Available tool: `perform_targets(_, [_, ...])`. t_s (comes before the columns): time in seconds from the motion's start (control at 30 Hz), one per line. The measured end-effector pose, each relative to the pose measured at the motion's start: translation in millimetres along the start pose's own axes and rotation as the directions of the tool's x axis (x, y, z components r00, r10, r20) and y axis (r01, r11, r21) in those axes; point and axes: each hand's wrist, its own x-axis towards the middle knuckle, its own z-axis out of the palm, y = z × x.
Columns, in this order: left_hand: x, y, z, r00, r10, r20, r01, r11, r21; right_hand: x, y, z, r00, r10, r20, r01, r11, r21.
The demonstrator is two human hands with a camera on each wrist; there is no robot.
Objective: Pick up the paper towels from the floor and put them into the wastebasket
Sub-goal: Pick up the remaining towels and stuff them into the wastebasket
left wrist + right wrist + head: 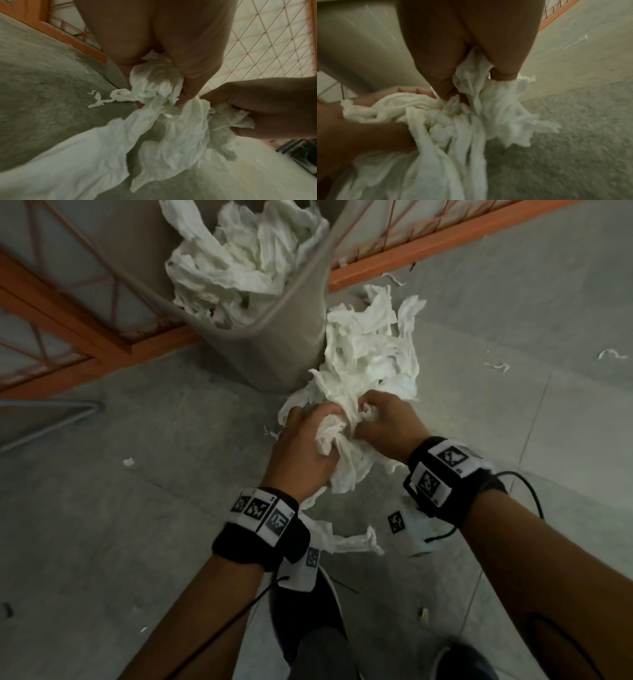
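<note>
A big bunch of crumpled white paper towels is gathered just right of the grey wastebasket, which is heaped with more towels. My left hand grips the lower part of the bunch, and my right hand grips it beside the left. In the left wrist view the left hand pinches the towels and the right hand clutches them. In the right wrist view the right hand pinches the towels, with the left hand holding alongside. Another towel lies on the floor below my wrists.
An orange wire-mesh rack frame runs behind the wastebasket and along the left. Small paper scraps dot the grey concrete floor. My dark shoes stand at the bottom of the head view. A grey metal bar lies at left.
</note>
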Motion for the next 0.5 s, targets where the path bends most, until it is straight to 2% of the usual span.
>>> perform_targets(0.1, [-2.1,5.5,2.4,0.997,0.03,-0.067,-0.032,0.999,-0.034,-1.2,-12.9,-5.1,0.995,0.001,0.103,-0.014,0.992,0.123])
perform_targets(0.17, [-2.9,6.3,4.4,0.994,0.051,-0.099,-0.057,0.997,-0.056,-3.1,-20.4,-3.9,0.984,0.049,0.171,-0.096,0.956,0.278])
perform_targets(0.23, [-4.3,7.0,5.2,0.995,0.033,-0.092,-0.042,0.994,-0.105,-4.4,-25.2,1.5,0.972,0.091,0.218,-0.167,0.919,0.358])
perform_targets(0.37, [-10.1,14.6,-0.1,0.998,0.015,-0.057,-0.025,0.982,-0.188,-6.2,-32.0,1.7,0.95,0.099,0.296,-0.161,0.968,0.193])
perform_targets(0.5, [-19.8,29.3,-20.7,0.987,-0.002,-0.161,-0.046,0.955,-0.292,-13.8,-57.4,-21.7,0.922,-0.025,0.387,-0.06,0.977,0.207])
